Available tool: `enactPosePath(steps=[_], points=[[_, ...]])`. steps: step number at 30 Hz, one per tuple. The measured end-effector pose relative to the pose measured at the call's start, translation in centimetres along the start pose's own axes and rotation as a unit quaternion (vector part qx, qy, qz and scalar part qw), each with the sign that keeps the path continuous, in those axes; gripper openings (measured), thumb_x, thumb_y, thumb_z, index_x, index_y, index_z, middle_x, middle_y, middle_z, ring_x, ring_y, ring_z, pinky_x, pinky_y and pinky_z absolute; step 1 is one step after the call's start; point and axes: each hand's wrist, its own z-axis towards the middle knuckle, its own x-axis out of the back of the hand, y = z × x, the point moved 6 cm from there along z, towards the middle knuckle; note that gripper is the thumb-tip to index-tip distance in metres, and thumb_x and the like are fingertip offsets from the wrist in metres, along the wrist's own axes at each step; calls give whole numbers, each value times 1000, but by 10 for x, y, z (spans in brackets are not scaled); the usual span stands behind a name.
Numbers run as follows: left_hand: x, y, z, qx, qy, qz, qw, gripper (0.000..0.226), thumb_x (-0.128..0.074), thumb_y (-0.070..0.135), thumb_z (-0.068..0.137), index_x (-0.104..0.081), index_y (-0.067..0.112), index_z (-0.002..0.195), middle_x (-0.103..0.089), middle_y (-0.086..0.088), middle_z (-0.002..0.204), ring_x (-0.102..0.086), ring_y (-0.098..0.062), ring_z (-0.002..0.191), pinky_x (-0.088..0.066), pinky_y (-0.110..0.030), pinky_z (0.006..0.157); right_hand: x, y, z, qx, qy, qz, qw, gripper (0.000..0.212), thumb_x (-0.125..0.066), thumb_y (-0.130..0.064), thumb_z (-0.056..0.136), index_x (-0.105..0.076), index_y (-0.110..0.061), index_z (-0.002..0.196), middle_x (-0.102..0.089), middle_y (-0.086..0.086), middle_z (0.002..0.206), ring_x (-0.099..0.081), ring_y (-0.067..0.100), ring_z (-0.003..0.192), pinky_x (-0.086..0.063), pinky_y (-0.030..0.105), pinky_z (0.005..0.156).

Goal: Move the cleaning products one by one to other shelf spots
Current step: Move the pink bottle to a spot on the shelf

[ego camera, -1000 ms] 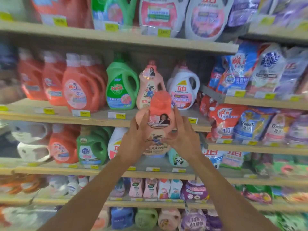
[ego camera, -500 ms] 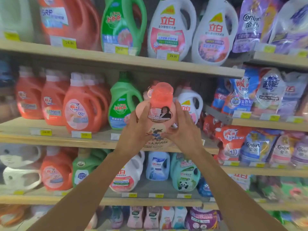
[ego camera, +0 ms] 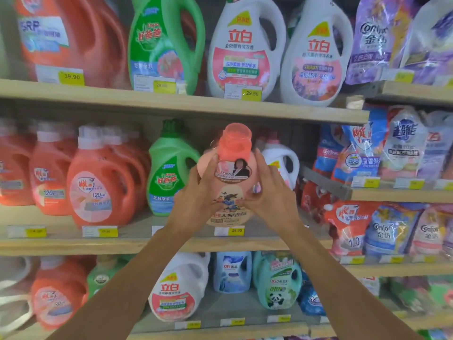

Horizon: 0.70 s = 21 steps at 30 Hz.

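A peach-pink detergent bottle (ego camera: 230, 168) with a coral cap and a round portrait label is held upright in front of the middle shelf (ego camera: 137, 239). My left hand (ego camera: 199, 195) grips its left side. On the other side, my right hand (ego camera: 269, 195) clasps it. The bottle sits between a green jug (ego camera: 169, 170) on its left and a white jug (ego camera: 282, 163) on its right. Its base is level with the shelf's front edge, partly hidden by my fingers.
Orange jugs (ego camera: 98, 177) fill the left of the middle shelf. The upper shelf (ego camera: 183, 104) carries large orange, green and white jugs. Refill pouches (ego camera: 392, 153) crowd the right-hand shelves. Below stand a white jug (ego camera: 179, 288), a blue bottle (ego camera: 232, 271) and a teal panda bottle (ego camera: 277, 283).
Both hands have lifted the pink bottle from the lower shelf level up to the middle shelf. The view has tilted upward, bringing the top shelf closer.
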Motion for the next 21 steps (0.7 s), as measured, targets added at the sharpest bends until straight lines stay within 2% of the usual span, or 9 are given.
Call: enactPosePath(steps=[4,7,9,13,21], points=[[-19,-8,14,-9,10,-6,1000,145,-94,30,58,21,69,138,-30,-1,128,-62,-44,97,-55,-52,74,-12,16,14,5,-1,8,1000,131,-91,-48,62,0,-47,155,-54,-2,119,-56,19,104,-52,38,64],[-27,-12,24,-6,13,-7,1000,145,-95,30,56,18,69,139,-26,6,122,-63,-44,93,-53,-47,70,-24,28,26,10,0,15,1000,129,-90,-47,63,1,-49,154,-53,-3,116,-55,18,103,-44,33,61],[-32,-17,32,2,13,-1,1000,145,-94,30,56,19,70,138,-26,6,120,-62,-45,93,-53,-49,71,-31,34,33,9,11,13,1000,128,-89,-46,62,0,-50,154,-53,-4,115,-56,17,103,-39,31,62],[-42,-27,42,0,11,-4,1000,145,-93,27,57,20,70,138,-32,-1,123,-59,-43,95,-51,-47,74,-47,44,44,13,1,35,999,133,-90,-48,61,3,-53,155,-50,-3,111,-56,20,100,-54,44,66],[-59,-46,58,16,-13,-7,1000,145,-94,30,57,18,69,140,-35,1,122,-59,-39,95,-52,-47,74,-67,56,59,26,-40,30,998,137,-87,-53,65,23,-63,146,-48,2,115,-58,26,100,-56,47,68]])
